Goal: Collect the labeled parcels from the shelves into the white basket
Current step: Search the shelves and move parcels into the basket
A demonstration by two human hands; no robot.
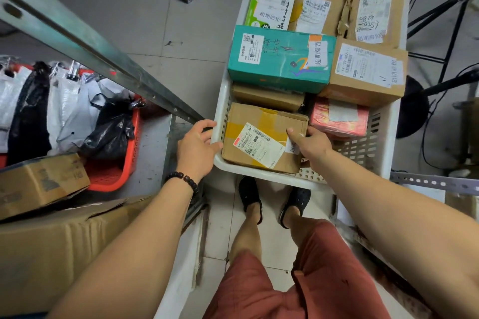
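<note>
The white basket stands on the floor at 12 o'clock from the feet, almost full. The brown parcel lies in its near-left corner, long axis from 9 to 3 o'clock. The left hand holds the rim at 9 o'clock; the right hand presses its 3 o'clock end with fingers spread flat.

The basket stands on the floor at 12 o'clock from the feet, full of parcels. In its near left corner lies a box; at 3 o'clock of it a flat packet. At 12 o'clock a box rests atop others, a box to its right. The crate sits on the shelf at 9 o'clock, bags inside.
</note>
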